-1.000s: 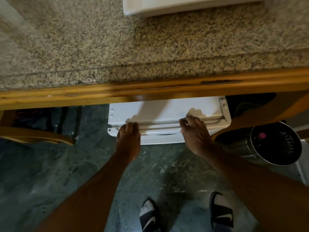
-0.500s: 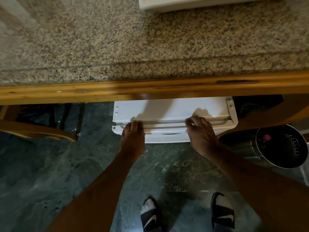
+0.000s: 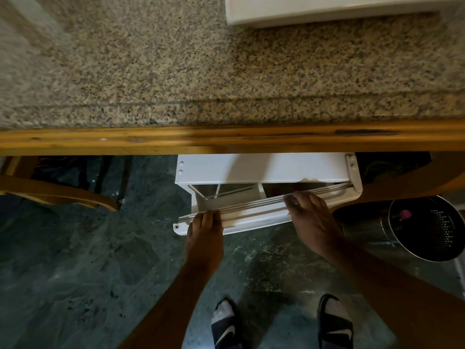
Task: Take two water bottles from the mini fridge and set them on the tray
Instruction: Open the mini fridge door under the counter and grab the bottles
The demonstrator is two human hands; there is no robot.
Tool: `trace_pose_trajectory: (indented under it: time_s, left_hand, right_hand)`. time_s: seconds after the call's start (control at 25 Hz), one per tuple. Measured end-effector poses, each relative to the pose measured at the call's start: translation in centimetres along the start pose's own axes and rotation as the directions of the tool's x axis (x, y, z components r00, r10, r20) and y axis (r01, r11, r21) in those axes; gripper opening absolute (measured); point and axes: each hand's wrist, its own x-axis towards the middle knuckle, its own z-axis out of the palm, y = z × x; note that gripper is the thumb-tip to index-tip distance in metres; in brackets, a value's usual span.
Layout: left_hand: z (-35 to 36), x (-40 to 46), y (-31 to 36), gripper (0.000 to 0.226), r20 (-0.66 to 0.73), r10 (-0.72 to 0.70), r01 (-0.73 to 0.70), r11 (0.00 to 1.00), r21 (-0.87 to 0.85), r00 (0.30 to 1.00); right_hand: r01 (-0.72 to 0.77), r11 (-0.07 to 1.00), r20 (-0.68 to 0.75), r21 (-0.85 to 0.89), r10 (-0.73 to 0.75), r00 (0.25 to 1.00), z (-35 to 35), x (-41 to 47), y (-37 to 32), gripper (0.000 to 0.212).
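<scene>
- The mini fridge is seen from above, tucked under the wooden front edge of the speckled stone counter.
- Its white door is swung partly out at the left side, while the right side is held at the hinge; a gap onto the pale interior is opened between door and cabinet.
- The left hand is laid on the door's top edge near its free left corner, fingers pressed together and hooked over the rim.
- The right hand is set further right on the same edge, fingers slightly spread and curled over it.
- No water bottles can be made out inside the gap.
- A white tray is partly seen at the counter's far edge.
- A perforated metal bin is placed on the floor just right of the fridge.
</scene>
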Motion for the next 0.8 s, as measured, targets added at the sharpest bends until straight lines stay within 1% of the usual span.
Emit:
trace_pose_trajectory:
  time_s: [0.12,0.24,0.36,0.48,0.6,0.72,0.8]
  left_hand:
    - [0.5,-2.6,0.6,0.063,-0.020,0.020,-0.019,1.000,0.024,1.000]
    - [1.5,-5.1,0.9,0.062,0.004,0.054,-0.054,0.998,0.018,0.999]
    - [2.5,-7.4,1.2,0.062,0.021,0.106,-0.106,0.994,-0.014,0.994]
    - [2.8,-9.8,2.2,0.062,0.023,0.140,-0.138,0.988,-0.063,0.990]
    - [3.4,-12.3,3.5,0.042,-0.027,0.161,-0.163,0.980,-0.110,0.987]
    - [4.9,-15.0,5.2,0.043,-0.027,0.169,-0.171,0.981,-0.092,0.985]
    - [5.0,-16.5,6.3,0.050,-0.023,0.232,-0.233,0.972,-0.044,0.972]
  right_hand:
    - [0.029,1.000,0.009,0.009,-0.029,1.000,0.1,-1.2,0.2,0.053]
    - [0.034,0.999,0.021,0.022,-0.034,0.999,0.3,-2.7,0.3,0.056]
    - [0.035,0.998,0.002,0.043,-0.035,0.999,0.1,-4.2,0.2,0.055]
    - [0.004,0.994,-0.025,0.106,-0.001,1.000,0.2,-6.0,-0.2,0.051]
    - [-0.030,0.984,-0.033,0.173,0.036,0.999,0.5,-7.1,-0.6,0.048]
    - [-0.096,0.966,-0.080,0.241,0.118,0.990,0.3,-7.7,-0.9,0.039]
    - [-0.130,0.959,-0.097,0.253,0.159,0.983,0.0,-7.9,-1.2,0.034]
